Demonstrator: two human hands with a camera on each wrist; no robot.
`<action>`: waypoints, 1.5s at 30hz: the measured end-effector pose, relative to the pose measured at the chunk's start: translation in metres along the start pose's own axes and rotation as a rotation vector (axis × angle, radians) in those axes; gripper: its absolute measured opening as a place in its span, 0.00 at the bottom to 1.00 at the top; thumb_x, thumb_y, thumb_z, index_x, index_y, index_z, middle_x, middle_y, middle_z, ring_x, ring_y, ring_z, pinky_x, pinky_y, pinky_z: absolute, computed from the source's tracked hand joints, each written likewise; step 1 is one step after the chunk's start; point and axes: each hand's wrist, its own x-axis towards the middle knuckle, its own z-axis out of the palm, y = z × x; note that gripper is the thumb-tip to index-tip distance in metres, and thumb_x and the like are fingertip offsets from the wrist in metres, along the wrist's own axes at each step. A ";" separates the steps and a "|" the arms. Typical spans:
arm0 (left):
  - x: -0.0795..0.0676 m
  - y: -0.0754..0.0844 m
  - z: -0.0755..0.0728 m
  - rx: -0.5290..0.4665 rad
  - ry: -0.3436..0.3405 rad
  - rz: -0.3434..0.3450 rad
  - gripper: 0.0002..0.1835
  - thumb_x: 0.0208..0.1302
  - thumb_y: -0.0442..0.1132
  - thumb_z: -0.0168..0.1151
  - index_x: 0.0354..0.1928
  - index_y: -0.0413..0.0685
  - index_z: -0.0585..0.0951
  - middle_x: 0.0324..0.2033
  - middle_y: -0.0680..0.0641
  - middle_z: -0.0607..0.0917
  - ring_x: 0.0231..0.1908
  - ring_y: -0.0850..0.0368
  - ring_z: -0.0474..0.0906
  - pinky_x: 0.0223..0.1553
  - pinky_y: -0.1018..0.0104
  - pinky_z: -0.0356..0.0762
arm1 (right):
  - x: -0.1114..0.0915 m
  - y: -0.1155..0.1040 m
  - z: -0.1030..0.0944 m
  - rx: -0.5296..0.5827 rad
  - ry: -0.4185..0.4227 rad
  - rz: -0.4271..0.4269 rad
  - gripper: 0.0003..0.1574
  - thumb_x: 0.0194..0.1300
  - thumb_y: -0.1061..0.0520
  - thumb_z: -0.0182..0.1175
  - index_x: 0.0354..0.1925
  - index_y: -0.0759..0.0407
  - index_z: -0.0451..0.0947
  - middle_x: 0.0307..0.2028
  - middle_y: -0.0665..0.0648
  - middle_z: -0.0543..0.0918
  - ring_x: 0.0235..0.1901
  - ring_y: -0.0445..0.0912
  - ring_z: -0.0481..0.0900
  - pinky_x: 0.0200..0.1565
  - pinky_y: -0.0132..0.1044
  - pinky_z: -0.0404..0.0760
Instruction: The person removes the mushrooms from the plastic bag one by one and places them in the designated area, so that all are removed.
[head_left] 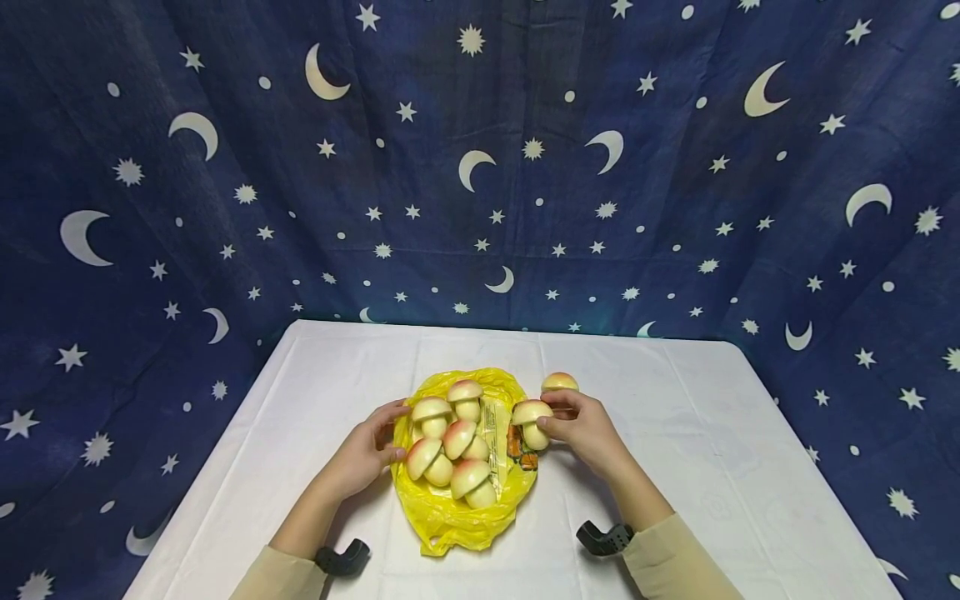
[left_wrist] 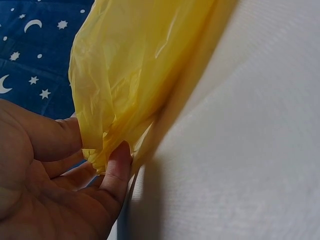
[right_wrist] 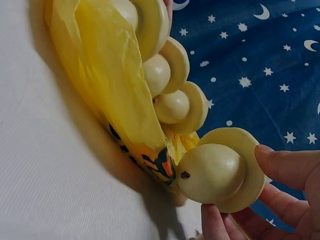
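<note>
A yellow plastic bag [head_left: 457, 529] lies spread open on the table, with several toy mushrooms [head_left: 470, 475] inside, pale-stemmed with cream and reddish caps. At its left rim, my left hand [head_left: 362, 457] pinches the bag's edge [left_wrist: 107, 130] between thumb and fingers. My right hand [head_left: 588, 429] holds another mushroom [right_wrist: 215, 167] by its cap, thumb on one side and fingers on the other. That mushroom overlaps the bag's right rim in the head view, beside an orange and black print. Just behind my right hand is one more mushroom [head_left: 559, 381], partly hidden by the fingers.
A white cloth covers the table [head_left: 675, 433]. Behind and at the sides hangs a dark blue curtain [head_left: 540, 192] with moons and stars. Black curved wrist mounts [head_left: 343, 557] sit at both beige sleeves [head_left: 678, 558].
</note>
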 end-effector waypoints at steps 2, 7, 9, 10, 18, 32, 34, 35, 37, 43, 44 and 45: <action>0.000 -0.001 -0.001 -0.001 0.000 0.001 0.35 0.69 0.26 0.69 0.77 0.46 0.73 0.83 0.42 0.63 0.74 0.38 0.73 0.75 0.41 0.73 | -0.001 0.001 -0.002 0.009 -0.005 0.002 0.30 0.65 0.61 0.75 0.63 0.66 0.82 0.57 0.68 0.86 0.49 0.48 0.87 0.45 0.31 0.89; 0.001 -0.002 -0.002 0.002 0.005 -0.005 0.34 0.70 0.26 0.69 0.76 0.47 0.73 0.84 0.43 0.63 0.76 0.37 0.72 0.77 0.39 0.70 | -0.005 0.002 -0.008 0.027 0.002 0.027 0.28 0.65 0.62 0.74 0.63 0.66 0.82 0.58 0.68 0.85 0.50 0.48 0.87 0.45 0.32 0.90; 0.001 -0.002 -0.002 0.003 0.005 -0.007 0.34 0.70 0.26 0.68 0.77 0.47 0.73 0.84 0.43 0.63 0.75 0.38 0.72 0.77 0.39 0.71 | -0.006 0.003 -0.010 0.024 0.008 0.032 0.28 0.65 0.62 0.74 0.62 0.66 0.82 0.58 0.68 0.86 0.49 0.47 0.87 0.45 0.32 0.90; 0.001 -0.002 -0.002 0.003 0.006 -0.009 0.34 0.70 0.26 0.68 0.77 0.47 0.73 0.84 0.43 0.63 0.75 0.38 0.72 0.77 0.39 0.71 | -0.008 0.004 -0.012 0.022 0.008 0.032 0.28 0.66 0.62 0.74 0.62 0.66 0.82 0.58 0.68 0.85 0.49 0.47 0.86 0.45 0.32 0.90; 0.000 0.000 0.000 -0.002 0.008 -0.017 0.35 0.69 0.26 0.68 0.77 0.46 0.73 0.84 0.43 0.63 0.73 0.39 0.74 0.76 0.41 0.73 | -0.016 0.009 -0.021 0.010 0.029 0.064 0.28 0.65 0.63 0.74 0.62 0.68 0.81 0.56 0.69 0.85 0.47 0.46 0.86 0.44 0.34 0.92; 0.000 -0.001 -0.001 -0.006 0.012 -0.020 0.35 0.70 0.26 0.69 0.77 0.46 0.73 0.83 0.44 0.64 0.72 0.41 0.75 0.75 0.41 0.74 | -0.021 0.017 -0.030 -0.009 0.063 0.114 0.29 0.66 0.62 0.74 0.63 0.66 0.81 0.59 0.68 0.83 0.49 0.48 0.86 0.46 0.38 0.93; 0.000 -0.001 -0.001 -0.005 0.012 -0.022 0.35 0.70 0.27 0.69 0.77 0.46 0.73 0.83 0.44 0.64 0.72 0.41 0.75 0.76 0.41 0.73 | -0.021 0.018 -0.031 -0.003 0.063 0.115 0.29 0.66 0.63 0.74 0.63 0.67 0.81 0.59 0.68 0.83 0.49 0.47 0.86 0.46 0.37 0.93; 0.000 -0.001 -0.001 -0.004 0.012 -0.022 0.35 0.70 0.27 0.69 0.77 0.46 0.73 0.83 0.44 0.64 0.72 0.41 0.75 0.76 0.41 0.73 | -0.020 0.019 -0.032 0.003 0.062 0.114 0.29 0.66 0.63 0.74 0.63 0.68 0.81 0.59 0.68 0.84 0.48 0.47 0.86 0.46 0.37 0.93; 0.000 -0.001 -0.001 -0.005 0.012 -0.021 0.35 0.70 0.27 0.69 0.77 0.46 0.73 0.83 0.44 0.64 0.73 0.40 0.75 0.76 0.40 0.73 | -0.020 0.021 -0.033 0.016 0.058 0.111 0.29 0.67 0.64 0.73 0.63 0.69 0.80 0.58 0.69 0.84 0.48 0.47 0.87 0.46 0.37 0.93; 0.000 -0.002 -0.001 -0.004 0.004 -0.012 0.35 0.70 0.26 0.69 0.77 0.45 0.72 0.84 0.43 0.63 0.74 0.39 0.74 0.75 0.42 0.74 | -0.020 0.025 -0.035 0.024 0.055 0.098 0.29 0.68 0.63 0.72 0.64 0.70 0.79 0.57 0.71 0.85 0.48 0.47 0.88 0.45 0.36 0.93; 0.000 -0.002 -0.001 -0.004 0.003 -0.011 0.35 0.69 0.26 0.69 0.77 0.45 0.72 0.84 0.43 0.63 0.74 0.39 0.74 0.75 0.42 0.74 | -0.020 0.025 -0.035 0.022 0.056 0.098 0.29 0.68 0.63 0.72 0.64 0.70 0.79 0.57 0.71 0.85 0.48 0.47 0.88 0.45 0.36 0.93; 0.000 -0.002 -0.001 -0.003 0.003 -0.009 0.35 0.69 0.26 0.69 0.77 0.45 0.72 0.84 0.43 0.63 0.74 0.39 0.74 0.75 0.42 0.74 | -0.020 0.025 -0.035 0.022 0.057 0.098 0.29 0.68 0.63 0.72 0.64 0.70 0.79 0.58 0.71 0.84 0.48 0.47 0.88 0.45 0.36 0.93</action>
